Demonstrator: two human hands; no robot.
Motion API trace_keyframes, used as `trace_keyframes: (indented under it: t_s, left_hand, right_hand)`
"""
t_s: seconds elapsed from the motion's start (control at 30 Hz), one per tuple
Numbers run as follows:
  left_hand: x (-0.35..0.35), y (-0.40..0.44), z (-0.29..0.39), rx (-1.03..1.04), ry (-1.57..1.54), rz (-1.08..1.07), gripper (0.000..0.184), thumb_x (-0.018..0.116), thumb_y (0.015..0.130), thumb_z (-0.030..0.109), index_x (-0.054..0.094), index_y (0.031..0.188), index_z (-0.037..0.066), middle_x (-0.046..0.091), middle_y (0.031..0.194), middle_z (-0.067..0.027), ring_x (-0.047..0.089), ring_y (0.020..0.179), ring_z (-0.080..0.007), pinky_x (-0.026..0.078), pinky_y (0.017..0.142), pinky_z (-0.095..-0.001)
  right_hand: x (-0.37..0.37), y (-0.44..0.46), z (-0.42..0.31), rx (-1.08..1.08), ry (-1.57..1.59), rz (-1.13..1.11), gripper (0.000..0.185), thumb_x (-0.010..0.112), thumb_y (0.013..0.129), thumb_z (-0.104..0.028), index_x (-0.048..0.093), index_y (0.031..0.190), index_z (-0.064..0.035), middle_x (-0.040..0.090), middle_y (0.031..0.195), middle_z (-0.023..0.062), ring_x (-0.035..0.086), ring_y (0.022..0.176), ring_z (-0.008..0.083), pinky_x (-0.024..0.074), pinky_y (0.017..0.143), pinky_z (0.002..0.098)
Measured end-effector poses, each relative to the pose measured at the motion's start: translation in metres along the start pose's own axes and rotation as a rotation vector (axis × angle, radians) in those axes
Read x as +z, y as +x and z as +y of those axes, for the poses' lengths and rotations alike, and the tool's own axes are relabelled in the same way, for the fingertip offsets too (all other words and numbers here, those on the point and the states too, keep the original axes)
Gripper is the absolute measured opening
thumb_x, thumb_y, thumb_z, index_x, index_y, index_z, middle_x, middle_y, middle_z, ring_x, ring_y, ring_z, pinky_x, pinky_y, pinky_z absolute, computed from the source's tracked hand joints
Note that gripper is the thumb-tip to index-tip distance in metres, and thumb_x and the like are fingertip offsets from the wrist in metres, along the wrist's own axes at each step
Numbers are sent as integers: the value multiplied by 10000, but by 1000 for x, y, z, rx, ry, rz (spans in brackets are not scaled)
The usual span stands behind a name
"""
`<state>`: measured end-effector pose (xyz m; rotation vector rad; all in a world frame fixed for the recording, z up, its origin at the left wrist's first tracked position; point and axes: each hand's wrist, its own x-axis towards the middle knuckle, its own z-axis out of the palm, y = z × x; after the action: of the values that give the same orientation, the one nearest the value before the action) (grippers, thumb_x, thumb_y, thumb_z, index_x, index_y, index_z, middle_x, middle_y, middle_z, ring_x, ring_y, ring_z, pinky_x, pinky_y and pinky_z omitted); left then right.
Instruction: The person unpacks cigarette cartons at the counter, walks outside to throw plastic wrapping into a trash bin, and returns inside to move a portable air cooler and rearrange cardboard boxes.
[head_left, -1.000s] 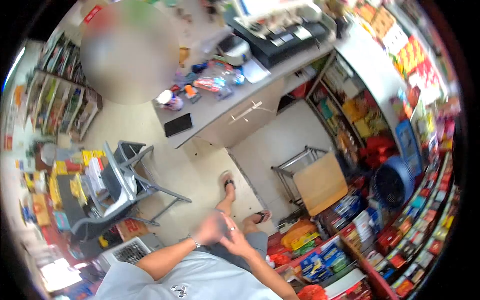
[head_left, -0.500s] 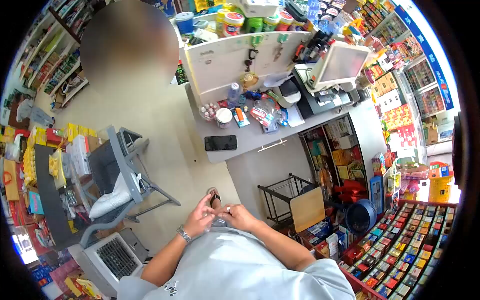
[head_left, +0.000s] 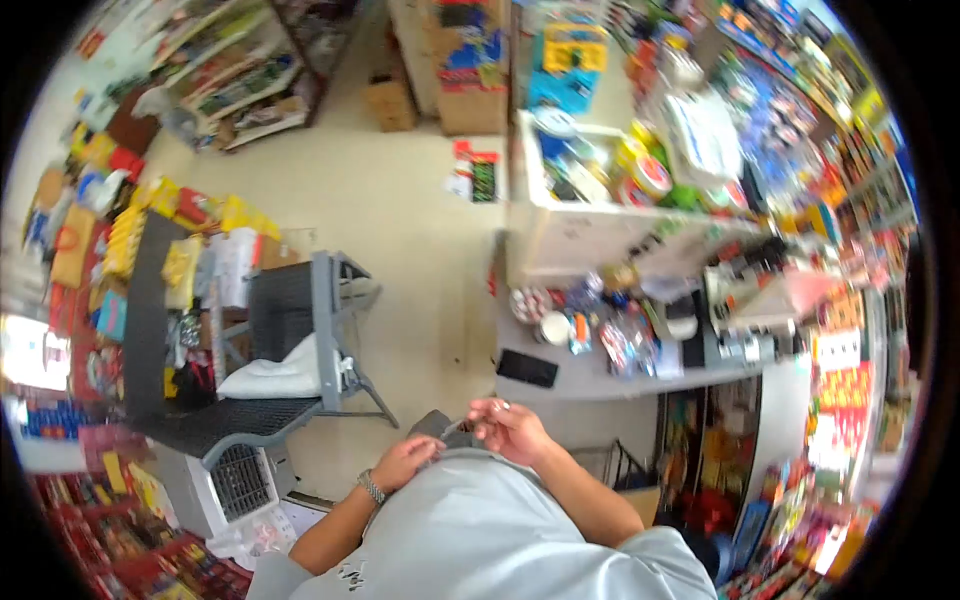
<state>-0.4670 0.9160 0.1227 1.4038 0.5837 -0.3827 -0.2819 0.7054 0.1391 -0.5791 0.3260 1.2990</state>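
In front of my belly, just above the light grey shirt (head_left: 470, 530), are both my hands, a short gap apart. My left hand (head_left: 408, 460), with a metal-band watch (head_left: 371, 486) on its wrist, has its fingers drawn together; whether something small is between them is hidden by blur. A ring shows on my right hand (head_left: 512, 432), whose fingers are loosely bent and apart, with nothing visible in them. Beyond the hands, a black phone (head_left: 527, 368) lies on the near left corner of the grey counter (head_left: 600, 385).
A grey lounge chair (head_left: 325, 350) with a white pillow (head_left: 285, 372) stands at left, beside a white-framed box with a grille (head_left: 243, 478). The counter holds a white tub (head_left: 553, 328), bottles and plastic bags. Goods-filled shelves (head_left: 245, 80) line the shop.
My view has swung left, so the counter sits further right. My hands, close together before, have separated; the left fingers were spread and are now drawn in.
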Motion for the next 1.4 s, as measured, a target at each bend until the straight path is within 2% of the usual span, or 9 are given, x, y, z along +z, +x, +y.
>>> trace_keyframes:
  t_s: [0.1, 0.3, 0.4, 0.53, 0.6, 0.77, 0.8, 0.97, 1.4]
  left_hand:
    - [-9, -2, 14, -8, 63, -65, 373, 498, 1027, 346, 634, 1170, 30, 658, 1083, -56, 593, 1035, -163, 453, 956, -319]
    - [-63, 18, 37, 134, 340, -376, 492, 421, 949, 146, 396, 1434, 72, 444, 1419, -139, 423, 1313, -259, 328, 1098, -354]
    - [-97, 32, 57, 8, 357, -377, 484, 453, 961, 186, 437, 1439, 109, 497, 1401, -145, 474, 1286, -255, 368, 1073, -349]
    - [-160, 78, 70, -16, 475, -400, 431, 516, 955, 198, 536, 1379, 128, 621, 1276, -157, 596, 1152, -238, 448, 995, -350]
    - [-198, 119, 68, 159, 702, -98, 351, 565, 949, 196, 620, 1286, 112, 704, 1099, -150, 677, 986, -215, 508, 892, -346]
    - [-264, 185, 165, 109, 476, 240, 314, 568, 945, 125, 642, 1246, 71, 719, 1055, -126, 681, 912, -186, 517, 821, -309]
    - [-275, 203, 166, 183, 89, 228, 311, 579, 941, 106, 631, 1238, 31, 703, 1057, -109, 662, 918, -184, 512, 830, -317]
    - [-330, 224, 244, 160, -902, -15, 384, 538, 887, -28, 551, 1266, -85, 642, 1150, -113, 598, 1069, -209, 457, 969, -325]
    - [-406, 385, 374, 56, -602, -19, 242, 603, 874, -2, 639, 1108, -49, 673, 1092, -150, 632, 1038, -256, 469, 960, -391]
  right_hand:
    - [0, 18, -11, 53, 32, -119, 305, 402, 1060, -220, 584, 1187, -11, 651, 1168, 143, 683, 908, 240, 520, 633, 311]
    - [21, 63, -19, -29, 125, -41, 260, 435, 1045, -201, 616, 1021, -16, 654, 1126, 172, 661, 1020, 318, 556, 824, 376]
    - [25, 95, -28, 28, 210, -131, 250, 450, 1039, -202, 616, 970, -28, 663, 1098, 183, 644, 1066, 351, 555, 868, 406]
    - [67, 144, -40, 48, 122, -55, 241, 453, 1047, -239, 584, 986, -47, 567, 804, 76, 572, 767, 245, 485, 684, 328]
    - [105, 173, -53, 9, 8, 107, 240, 465, 1048, -246, 577, 1077, -36, 490, 728, 37, 495, 688, 196, 410, 612, 297]
    - [185, 246, -80, 41, -778, 184, 284, 535, 1024, -246, 599, 1198, -32, 528, 701, 10, 528, 662, 111, 419, 590, 250]
    - [195, 262, -85, 69, -1084, 101, 262, 554, 1014, -246, 631, 1173, -53, 558, 714, 8, 548, 676, 94, 448, 621, 245]
    - [207, 349, -112, -35, -846, -12, 229, 576, 992, -227, 663, 1054, -25, 588, 714, 12, 551, 681, 84, 466, 642, 256]
    - [230, 564, -334, 84, -1342, -532, 190, 675, 919, -196, 711, 1019, -39, 700, 875, 4, 577, 798, 92, 471, 710, 281]
